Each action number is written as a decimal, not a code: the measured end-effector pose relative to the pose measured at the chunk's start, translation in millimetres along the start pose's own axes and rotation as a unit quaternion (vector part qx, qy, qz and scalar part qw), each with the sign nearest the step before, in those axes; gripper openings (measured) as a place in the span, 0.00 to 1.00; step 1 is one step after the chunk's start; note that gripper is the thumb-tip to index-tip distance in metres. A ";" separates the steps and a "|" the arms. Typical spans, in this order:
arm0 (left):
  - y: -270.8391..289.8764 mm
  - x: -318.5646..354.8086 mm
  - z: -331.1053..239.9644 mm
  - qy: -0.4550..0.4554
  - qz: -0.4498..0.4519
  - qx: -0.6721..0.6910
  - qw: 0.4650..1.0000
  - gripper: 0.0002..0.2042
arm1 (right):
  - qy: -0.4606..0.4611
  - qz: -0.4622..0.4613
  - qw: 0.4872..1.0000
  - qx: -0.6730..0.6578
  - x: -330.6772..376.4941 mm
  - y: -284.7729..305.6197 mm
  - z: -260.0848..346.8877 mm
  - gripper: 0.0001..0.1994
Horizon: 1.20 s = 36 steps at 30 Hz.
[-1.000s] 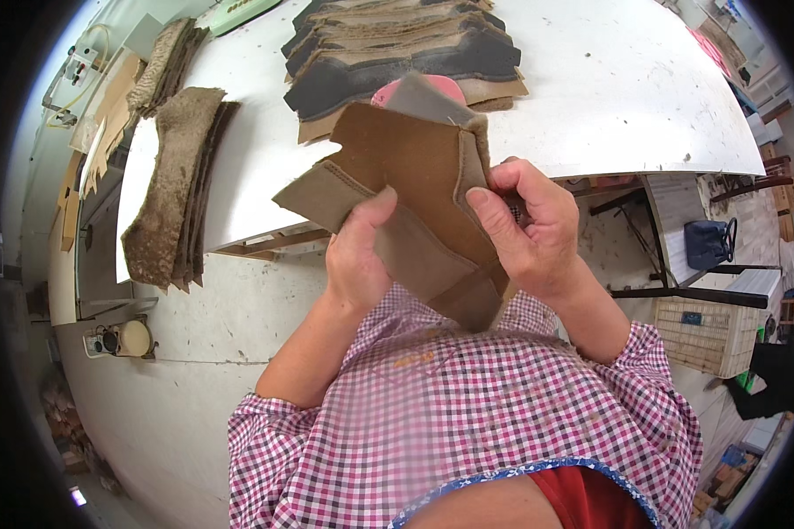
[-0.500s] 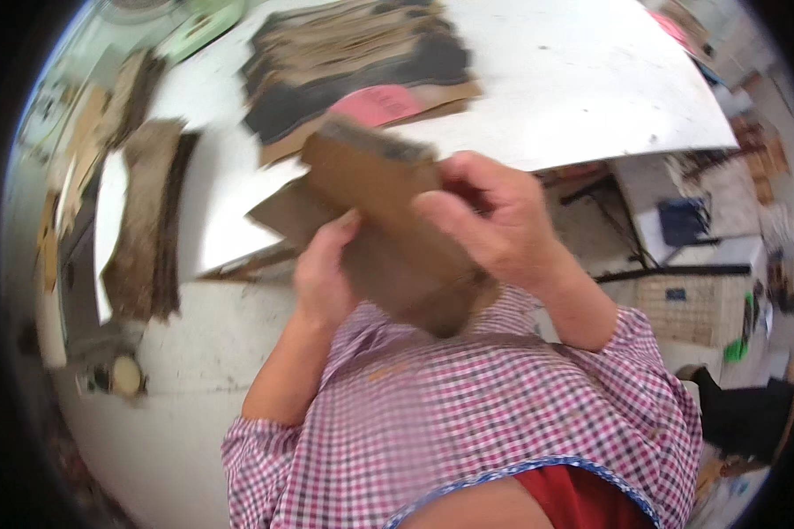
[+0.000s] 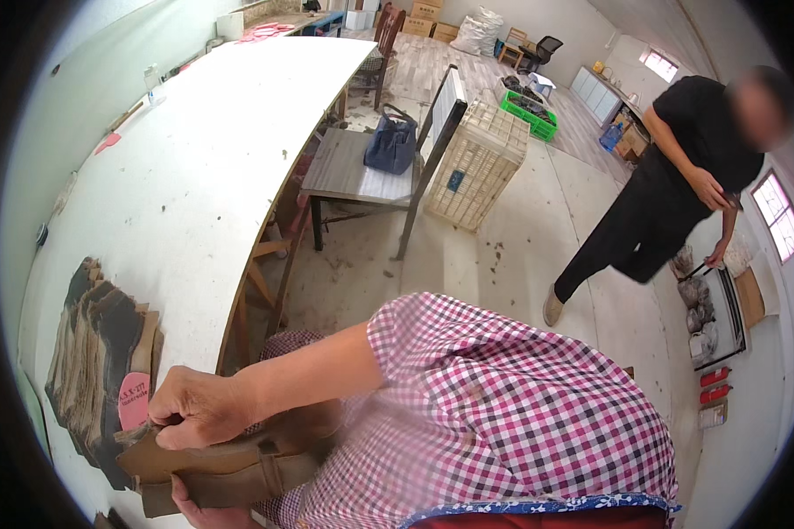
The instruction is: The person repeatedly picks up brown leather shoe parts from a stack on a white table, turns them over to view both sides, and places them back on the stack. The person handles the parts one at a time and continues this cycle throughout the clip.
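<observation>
Brown sheet material [image 3: 225,480], apparently folded or layered with a strip across it, is held in front of me at the lower left. My right hand [image 3: 201,407] is closed, knuckles up, on its upper edge. Below, my left hand [image 3: 212,516] grips the lower edge with the thumb on the face; the fingers are mostly hidden and the frame edge cuts the hand off. Just past them, a stack of cut brown and dark grey pieces [image 3: 88,353] lies on the white table, with a pink rounded card [image 3: 134,401] beside my right knuckles.
The long white table [image 3: 212,132] runs away along the left wall. A dark blue bag [image 3: 392,141] sits on a grey chair [image 3: 340,167] beside a cream plastic crate [image 3: 481,163]. At the right stands another person in black [image 3: 653,194]. A green crate [image 3: 531,116] is farther back.
My view has swung to the right, bringing the room and the other person into sight. The brown material stays in both hands, and my right hand now closes over its upper edge.
</observation>
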<state>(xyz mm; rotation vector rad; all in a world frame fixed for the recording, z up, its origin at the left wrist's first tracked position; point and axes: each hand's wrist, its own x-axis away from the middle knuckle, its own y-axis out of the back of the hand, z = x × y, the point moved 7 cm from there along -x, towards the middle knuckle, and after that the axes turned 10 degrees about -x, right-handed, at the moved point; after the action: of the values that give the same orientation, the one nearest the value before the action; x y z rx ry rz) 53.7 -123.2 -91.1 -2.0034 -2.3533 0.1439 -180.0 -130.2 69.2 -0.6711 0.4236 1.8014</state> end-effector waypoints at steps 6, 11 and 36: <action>-46.3 25.8 -47.7 0.062 0.256 0.290 0.920 0.23 | 0.031 0.028 0.998 0.045 -11.0 3.5 24.3 0.14; -50.7 33.7 -44.8 0.080 0.093 0.236 0.964 0.15 | -0.211 -0.136 0.960 -0.127 -7.4 30.6 -10.2 0.09; -98.6 75.0 -31.0 0.199 0.259 0.359 0.874 0.30 | -0.219 -0.346 0.899 -0.155 -15.2 50.5 -38.9 0.12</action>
<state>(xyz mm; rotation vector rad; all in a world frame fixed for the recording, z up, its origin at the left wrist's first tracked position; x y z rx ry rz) -52.2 -63.5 -52.1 -1.9384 -1.2075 0.4864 -215.1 -180.7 46.6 -0.5160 -0.3845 1.2724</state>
